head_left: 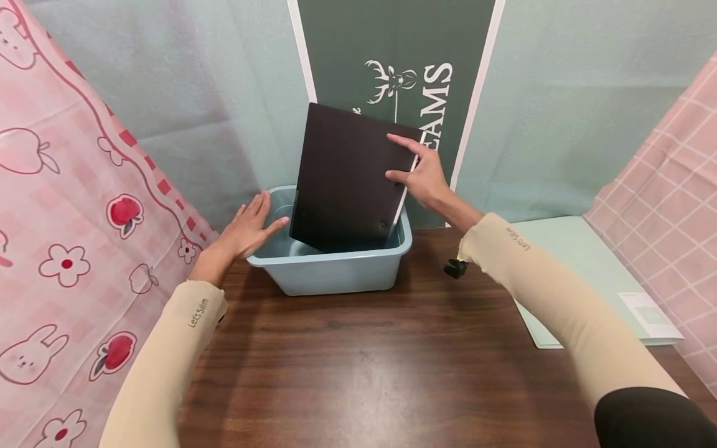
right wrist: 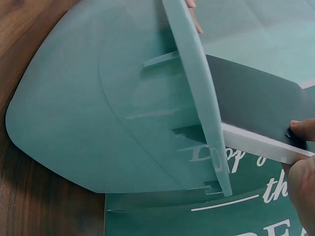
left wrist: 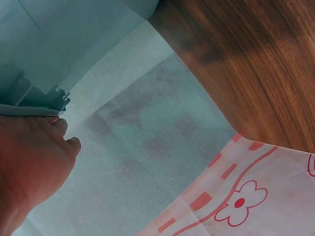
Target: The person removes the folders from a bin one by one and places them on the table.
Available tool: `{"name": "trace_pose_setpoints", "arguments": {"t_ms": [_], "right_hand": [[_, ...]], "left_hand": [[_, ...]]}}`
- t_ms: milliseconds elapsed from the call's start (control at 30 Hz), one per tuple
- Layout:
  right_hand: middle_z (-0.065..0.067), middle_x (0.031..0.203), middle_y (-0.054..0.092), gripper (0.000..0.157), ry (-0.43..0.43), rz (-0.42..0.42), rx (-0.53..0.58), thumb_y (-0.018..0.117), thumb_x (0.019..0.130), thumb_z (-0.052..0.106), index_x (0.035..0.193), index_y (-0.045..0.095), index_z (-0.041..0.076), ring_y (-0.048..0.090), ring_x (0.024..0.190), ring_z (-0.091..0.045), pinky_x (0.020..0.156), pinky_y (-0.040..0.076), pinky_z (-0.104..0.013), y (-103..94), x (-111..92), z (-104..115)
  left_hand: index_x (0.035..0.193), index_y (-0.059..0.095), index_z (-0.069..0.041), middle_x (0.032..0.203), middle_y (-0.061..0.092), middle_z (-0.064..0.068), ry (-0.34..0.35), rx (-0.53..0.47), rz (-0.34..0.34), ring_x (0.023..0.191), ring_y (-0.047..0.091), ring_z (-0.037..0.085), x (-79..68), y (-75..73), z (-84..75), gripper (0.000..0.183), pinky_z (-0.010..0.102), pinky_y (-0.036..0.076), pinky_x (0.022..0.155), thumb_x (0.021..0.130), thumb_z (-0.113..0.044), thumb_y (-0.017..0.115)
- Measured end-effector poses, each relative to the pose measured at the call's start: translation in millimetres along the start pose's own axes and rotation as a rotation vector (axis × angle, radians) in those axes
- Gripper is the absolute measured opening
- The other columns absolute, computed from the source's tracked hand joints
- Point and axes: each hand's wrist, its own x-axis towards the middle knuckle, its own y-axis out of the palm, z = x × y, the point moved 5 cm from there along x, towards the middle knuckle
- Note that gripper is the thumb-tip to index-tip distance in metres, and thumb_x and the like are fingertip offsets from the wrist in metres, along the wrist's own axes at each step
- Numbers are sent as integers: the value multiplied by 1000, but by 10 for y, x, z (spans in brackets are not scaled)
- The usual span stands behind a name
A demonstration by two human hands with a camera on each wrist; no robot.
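A flat black rectangular panel [head_left: 355, 174] with a pale edge stands tilted, its lower end inside a light blue plastic basin [head_left: 336, 274]. My right hand [head_left: 424, 177] grips the panel by its upper right edge. In the right wrist view, the thumb [right wrist: 302, 129] lies on the dark face and other fingers are at the pale edge [right wrist: 261, 142]. Small dark round spots show near that edge; the panel's exact kind I cannot tell. My left hand [head_left: 246, 227], fingers straight, rests at the basin's left rim [head_left: 259, 256].
The basin stands on a dark wood table [head_left: 358, 354] against a hanging cloth with a green panel [head_left: 392, 37]. A pale green folder-like sheet [head_left: 594, 274] lies at the right, under my right forearm in the head view. Pink patterned cloth [head_left: 84, 249] hangs at the left.
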Motion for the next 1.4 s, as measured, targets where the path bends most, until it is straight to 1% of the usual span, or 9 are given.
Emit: {"name": "trace_pose_setpoints", "arguments": {"t_ms": [200,500,633,700,767,900,1100,1400], "right_hand": [[-3,147,63,71,12,-47,30,84,85,-7,147,66,23,64,124,-20,106,54,-33,-89,-24,37],[-6,147,62,75,31,-95,153,82,82,-15,145,68,22,64,123,-20,106,55,-32,-205,-9,50],[-9,146,61,78,39,-124,242,79,79,-23,144,69,18,65,123,-22,102,57,-32,-262,-5,47],[-10,146,60,78,42,-140,295,77,78,-25,143,69,16,65,123,-24,99,59,-30,-291,-4,39],[-11,146,59,78,48,-152,346,77,78,-26,143,69,15,64,123,-26,94,60,-28,-322,-8,30],[-11,147,56,77,47,-161,409,76,79,-27,145,68,13,62,124,-28,89,61,-25,-378,-19,24],[-10,148,52,79,50,-191,463,74,77,-30,145,67,11,57,125,-27,88,59,-23,-461,-34,24],[-9,152,47,81,71,-224,505,74,77,-31,146,66,12,53,131,-27,92,58,-25,-572,-74,19]], "left_hand": [[169,-9,-6,178,-10,14,-3,-2,1,165,-7,34,4,3,5,102,58,-4,131,104,-77,25],[168,-11,-8,178,-9,14,0,5,-1,165,-6,35,1,9,12,99,59,-3,131,105,-75,25],[169,-9,-7,178,-9,15,4,-5,-5,165,-5,35,5,9,-1,99,58,-3,131,105,-75,25],[169,-9,-6,178,-9,14,5,-11,-6,165,-5,35,7,4,-12,99,57,-3,131,105,-74,26],[169,-9,-6,178,-9,15,6,-11,-9,164,-4,36,9,0,-15,99,58,-3,131,106,-74,26],[168,-11,-6,178,-9,15,3,-1,-6,164,-4,36,22,5,-10,100,58,-3,131,105,-75,25],[168,-10,-7,178,-10,13,-2,2,-3,165,-4,36,31,20,4,101,58,-2,131,104,-77,24],[168,-10,-6,178,-9,15,6,-10,-1,164,-4,36,13,11,3,101,59,-3,131,105,-76,25]]}}
